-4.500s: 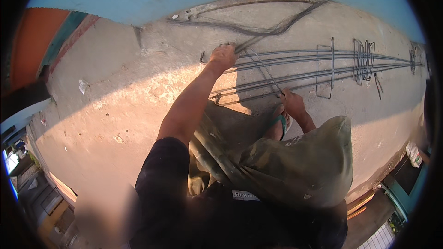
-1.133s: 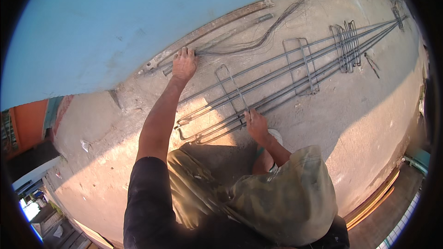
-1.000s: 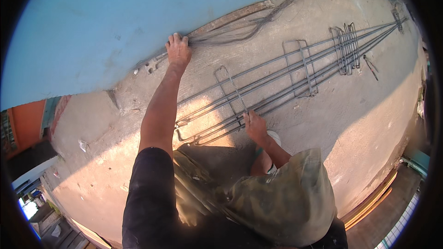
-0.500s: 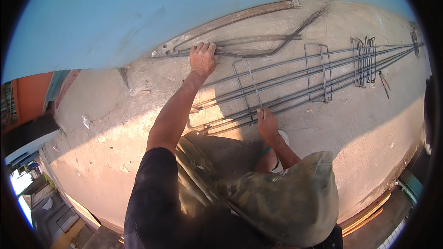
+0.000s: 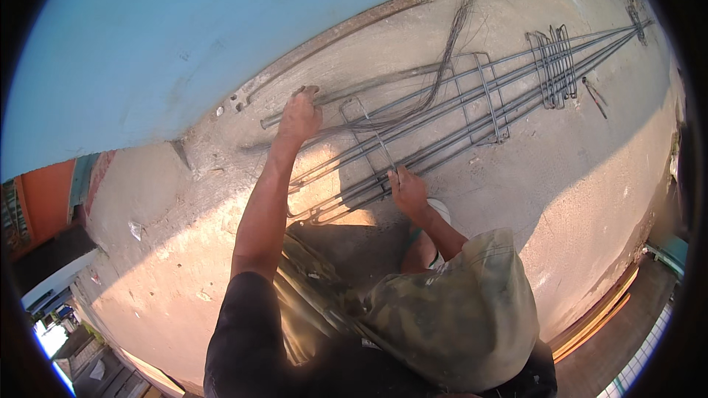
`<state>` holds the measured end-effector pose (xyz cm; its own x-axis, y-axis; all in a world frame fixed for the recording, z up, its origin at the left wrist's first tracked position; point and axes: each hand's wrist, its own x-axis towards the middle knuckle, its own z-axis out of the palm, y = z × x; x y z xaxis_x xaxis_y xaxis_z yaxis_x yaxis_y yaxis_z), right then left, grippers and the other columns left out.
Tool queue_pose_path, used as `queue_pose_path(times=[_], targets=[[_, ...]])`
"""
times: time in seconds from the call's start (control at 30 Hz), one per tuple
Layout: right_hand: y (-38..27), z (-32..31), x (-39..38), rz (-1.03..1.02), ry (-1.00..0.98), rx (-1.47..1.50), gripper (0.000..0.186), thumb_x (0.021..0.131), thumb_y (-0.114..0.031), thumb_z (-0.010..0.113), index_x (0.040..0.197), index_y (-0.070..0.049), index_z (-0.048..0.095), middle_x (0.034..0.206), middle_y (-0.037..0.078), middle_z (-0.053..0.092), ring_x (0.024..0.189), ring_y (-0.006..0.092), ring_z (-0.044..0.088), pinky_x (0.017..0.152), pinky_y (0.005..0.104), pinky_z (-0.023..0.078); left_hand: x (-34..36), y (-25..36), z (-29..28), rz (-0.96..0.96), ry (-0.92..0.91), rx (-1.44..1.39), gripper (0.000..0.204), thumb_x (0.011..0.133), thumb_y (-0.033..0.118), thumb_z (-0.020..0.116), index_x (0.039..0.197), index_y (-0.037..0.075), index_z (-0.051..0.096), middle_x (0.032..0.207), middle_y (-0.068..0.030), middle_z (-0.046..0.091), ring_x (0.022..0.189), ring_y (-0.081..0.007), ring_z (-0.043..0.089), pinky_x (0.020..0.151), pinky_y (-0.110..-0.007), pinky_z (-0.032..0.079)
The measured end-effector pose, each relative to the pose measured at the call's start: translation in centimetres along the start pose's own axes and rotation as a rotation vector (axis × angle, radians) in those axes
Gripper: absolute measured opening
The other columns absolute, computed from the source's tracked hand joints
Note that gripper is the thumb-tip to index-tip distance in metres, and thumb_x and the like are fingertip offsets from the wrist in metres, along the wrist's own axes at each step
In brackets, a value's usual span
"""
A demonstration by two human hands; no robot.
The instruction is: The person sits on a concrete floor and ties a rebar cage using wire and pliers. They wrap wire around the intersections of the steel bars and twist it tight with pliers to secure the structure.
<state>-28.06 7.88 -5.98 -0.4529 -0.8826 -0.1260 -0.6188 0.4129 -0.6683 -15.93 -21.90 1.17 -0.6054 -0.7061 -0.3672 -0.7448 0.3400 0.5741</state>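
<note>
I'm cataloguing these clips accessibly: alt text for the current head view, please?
The person's right hand holds a bent metal stirrup across long metal bars on a concrete floor. The left hand is close to a grey pipe and a loose bundle of thin wire.

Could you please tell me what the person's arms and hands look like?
The left hand and right hand are gloveless, with no watch or bracelet visible. A black sleeve covers the left upper arm, leaving the forearm bare. The right forearm is bare too; any sleeve is hidden.
</note>
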Motion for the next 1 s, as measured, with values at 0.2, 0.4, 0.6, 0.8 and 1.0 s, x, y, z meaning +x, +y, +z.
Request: queue_pose_path(times=[0.2,0.4,0.6,0.8,1.0], targets=[[0.2,0.2,-0.3,-0.016,0.062,0.003,0.029,0.098,-0.031,0.051,0.091,-0.004,0.054,0.073,0.021,0.061,0.067,0.0418,0.061,0.059,0.0508,0.048,2.5,-2.8,1.6,0.278,-0.064,0.624,0.05,0.094,0.041,0.055,0.125,0.001,0.052,0.129,-0.023,0.054,0.127,-0.0398,0.046,0.101,-0.05,0.044],[-0.2,-0.6,-0.3,0.007,0.035,0.049,0.028,0.097,-0.032,0.052,0.092,-0.004,0.054,0.078,0.02,0.062,0.071,0.0412,0.062,0.062,0.0506,0.048,0.5,-3.1,-2.4,0.202,0.046,0.405,0.043,0.096,0.04,0.053,0.111,0.0,0.058,0.112,-0.0259,0.062,0.095,-0.0449,0.062,0.082,-0.052,0.05],[-0.2,-0.9,-0.3,0.038,-0.017,0.202,0.029,0.098,-0.031,0.05,0.094,-0.003,0.054,0.079,0.021,0.062,0.075,0.0436,0.061,0.066,0.0529,0.047,-0.6,-3.9,-5.5,0.155,0.238,0.256,0.038,0.094,0.038,0.058,0.102,0.001,0.062,0.097,-0.0257,0.065,0.091,-0.0452,0.063,0.079,-0.052,0.05],[-0.4,-0.6,-0.1,0.075,-0.058,0.208,0.028,0.098,-0.03,0.05,0.099,-0.003,0.055,0.08,0.023,0.063,0.076,0.0444,0.061,0.066,0.0536,0.046,10.0,5.9,-3.5,0.267,0.581,0.465,0.031,0.09,0.022,0.061,0.116,0.006,0.06,0.115,-0.0171,0.059,0.106,-0.0368,0.056,0.087,-0.048,0.045],[-0.9,-0.9,-0.3,0.034,-0.006,0.173,0.026,0.098,-0.029,0.051,0.101,-0.004,0.054,0.075,0.023,0.062,0.073,0.0442,0.061,0.064,0.0533,0.046,13.8,5.6,4.8,0.303,0.453,0.764,0.052,0.088,0.012,0.056,0.139,0.012,0.046,0.141,-0.0106,0.044,0.129,-0.0295,0.041,0.102,-0.047,0.034]])
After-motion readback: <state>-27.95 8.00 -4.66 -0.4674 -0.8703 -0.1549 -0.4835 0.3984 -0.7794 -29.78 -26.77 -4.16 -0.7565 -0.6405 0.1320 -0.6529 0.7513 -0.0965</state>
